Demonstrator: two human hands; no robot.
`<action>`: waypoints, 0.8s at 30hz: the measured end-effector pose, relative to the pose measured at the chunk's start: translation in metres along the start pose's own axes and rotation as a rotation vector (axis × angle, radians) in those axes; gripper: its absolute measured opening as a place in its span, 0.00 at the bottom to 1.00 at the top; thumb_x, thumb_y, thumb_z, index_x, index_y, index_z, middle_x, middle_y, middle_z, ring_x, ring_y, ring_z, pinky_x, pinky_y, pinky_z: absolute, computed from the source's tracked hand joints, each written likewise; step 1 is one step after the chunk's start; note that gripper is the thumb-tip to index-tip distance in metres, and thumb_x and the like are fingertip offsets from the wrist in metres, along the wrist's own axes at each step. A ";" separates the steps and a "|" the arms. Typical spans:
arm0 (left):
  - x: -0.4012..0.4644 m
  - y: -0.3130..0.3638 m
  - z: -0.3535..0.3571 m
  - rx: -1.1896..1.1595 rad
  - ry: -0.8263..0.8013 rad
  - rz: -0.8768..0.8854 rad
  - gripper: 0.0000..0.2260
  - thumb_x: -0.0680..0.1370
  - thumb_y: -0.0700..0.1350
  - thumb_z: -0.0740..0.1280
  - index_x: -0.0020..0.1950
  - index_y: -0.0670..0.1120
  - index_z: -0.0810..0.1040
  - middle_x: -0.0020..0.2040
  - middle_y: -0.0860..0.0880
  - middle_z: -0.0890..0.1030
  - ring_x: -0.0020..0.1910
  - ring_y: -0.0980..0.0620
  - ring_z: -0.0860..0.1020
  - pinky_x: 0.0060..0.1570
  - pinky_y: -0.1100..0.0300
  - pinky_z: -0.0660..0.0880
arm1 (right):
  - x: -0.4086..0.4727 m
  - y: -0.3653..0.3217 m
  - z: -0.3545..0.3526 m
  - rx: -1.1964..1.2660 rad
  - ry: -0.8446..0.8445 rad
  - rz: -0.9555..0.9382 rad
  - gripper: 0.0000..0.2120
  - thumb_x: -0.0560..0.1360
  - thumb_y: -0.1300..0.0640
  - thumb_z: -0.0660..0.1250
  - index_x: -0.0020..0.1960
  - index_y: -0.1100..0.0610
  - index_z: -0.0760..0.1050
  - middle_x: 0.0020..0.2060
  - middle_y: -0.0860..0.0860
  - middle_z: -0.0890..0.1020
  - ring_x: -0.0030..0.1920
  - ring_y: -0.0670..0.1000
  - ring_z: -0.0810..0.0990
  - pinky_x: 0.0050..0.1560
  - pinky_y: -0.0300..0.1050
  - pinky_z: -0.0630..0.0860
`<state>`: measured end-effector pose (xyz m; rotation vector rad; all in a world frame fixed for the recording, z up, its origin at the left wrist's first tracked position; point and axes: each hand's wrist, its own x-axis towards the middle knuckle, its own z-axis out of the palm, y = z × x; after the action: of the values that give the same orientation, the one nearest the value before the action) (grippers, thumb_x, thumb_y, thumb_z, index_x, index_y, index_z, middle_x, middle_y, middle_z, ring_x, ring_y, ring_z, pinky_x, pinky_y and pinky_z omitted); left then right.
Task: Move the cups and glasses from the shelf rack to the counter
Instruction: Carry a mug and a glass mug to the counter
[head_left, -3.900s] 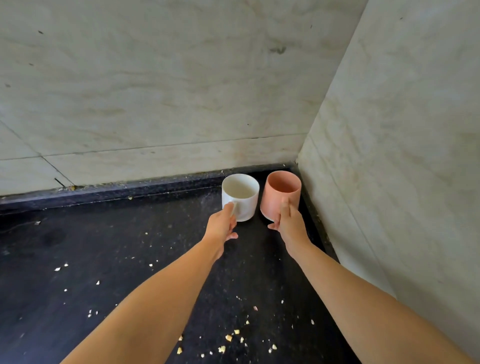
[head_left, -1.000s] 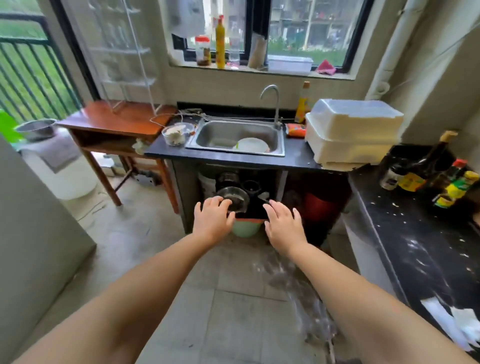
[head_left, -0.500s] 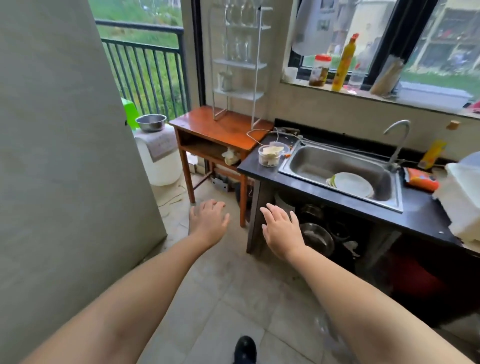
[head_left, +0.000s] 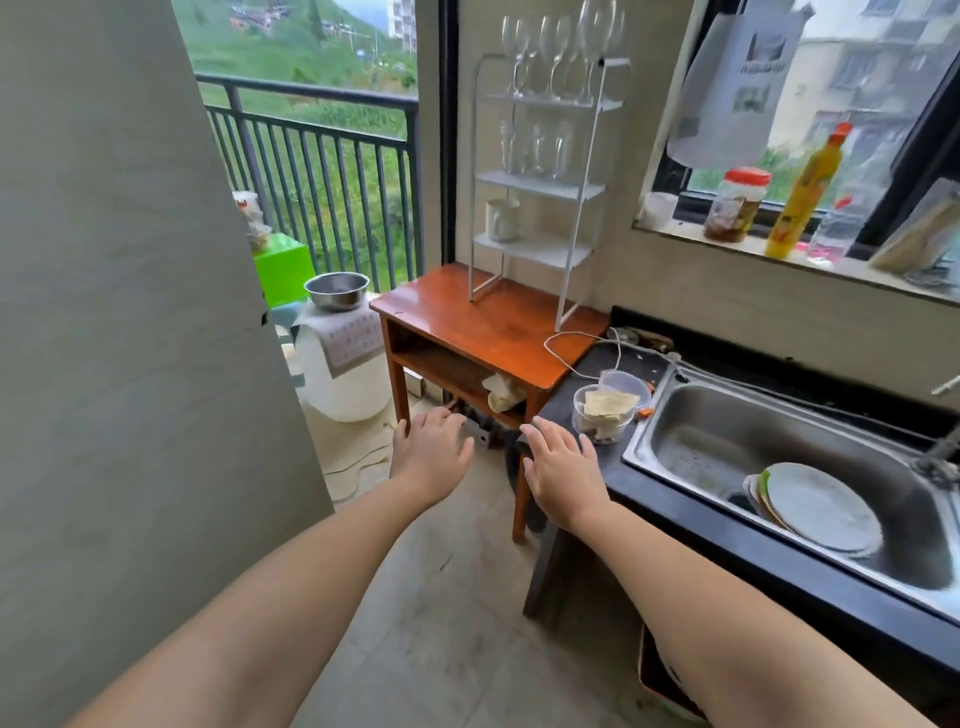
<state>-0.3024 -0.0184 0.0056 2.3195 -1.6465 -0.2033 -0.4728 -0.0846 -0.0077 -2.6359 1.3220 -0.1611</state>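
Both forearms reach forward over the tiled floor, palms down. Left hand (head_left: 434, 454): grip slack, fingers spread, holding nothing. Right hand (head_left: 563, 470): same, fingers splayed and empty, hovering just in front of the near-left corner of the dark worktop (head_left: 691, 525).

On that worktop, just beyond the right hand, a clear plastic tub (head_left: 605, 415) with pale contents, a second tub touching it behind. To the right, the steel sink (head_left: 727, 415) is set into the worktop; plates (head_left: 821, 506) lie stacked in its basin. A white cord (head_left: 576, 343) trails from the worktop's far-left edge onto the wooden side table (head_left: 488, 327), which butts against the worktop's left end.

Shelf rack (head_left: 540, 184), white wire frame, stands on the far part of the wooden table against the wall. Lowest tier: one white mug (head_left: 501, 219), left side. Middle tier: several clear tumblers (head_left: 535, 148), close together. Top tier: stemmed wine glasses (head_left: 558, 47) in a row, upright.

Left of the table, on the floor: a white drum (head_left: 343, 374) with a cloth draped over it and a steel bowl (head_left: 336, 290) on top. Balcony railing (head_left: 322, 171) behind. Far right, window sill with a red-lidded jar (head_left: 736, 205) and a yellow bottle (head_left: 805, 192) just beside it.
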 end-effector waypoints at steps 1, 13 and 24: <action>0.015 -0.004 0.000 -0.002 0.001 -0.003 0.17 0.80 0.52 0.56 0.67 0.50 0.71 0.69 0.49 0.71 0.70 0.47 0.66 0.72 0.48 0.59 | 0.015 0.000 0.000 0.000 0.000 -0.003 0.23 0.82 0.51 0.51 0.76 0.50 0.54 0.77 0.49 0.56 0.78 0.51 0.52 0.77 0.59 0.49; 0.261 -0.067 -0.016 -0.007 -0.003 0.173 0.19 0.80 0.53 0.55 0.70 0.49 0.69 0.71 0.49 0.69 0.71 0.47 0.65 0.73 0.47 0.58 | 0.248 -0.001 -0.004 -0.050 0.096 0.129 0.23 0.82 0.51 0.50 0.76 0.52 0.53 0.77 0.51 0.55 0.77 0.52 0.52 0.76 0.57 0.50; 0.450 -0.081 -0.037 -0.069 -0.003 0.330 0.19 0.81 0.53 0.55 0.70 0.50 0.69 0.71 0.49 0.69 0.72 0.46 0.65 0.71 0.48 0.61 | 0.418 0.014 -0.048 -0.059 0.277 0.278 0.22 0.81 0.51 0.51 0.75 0.52 0.58 0.76 0.50 0.60 0.76 0.51 0.56 0.75 0.54 0.55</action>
<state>-0.0674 -0.4113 0.0383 1.9614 -1.9578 -0.1882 -0.2427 -0.4343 0.0418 -2.5092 1.7898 -0.4660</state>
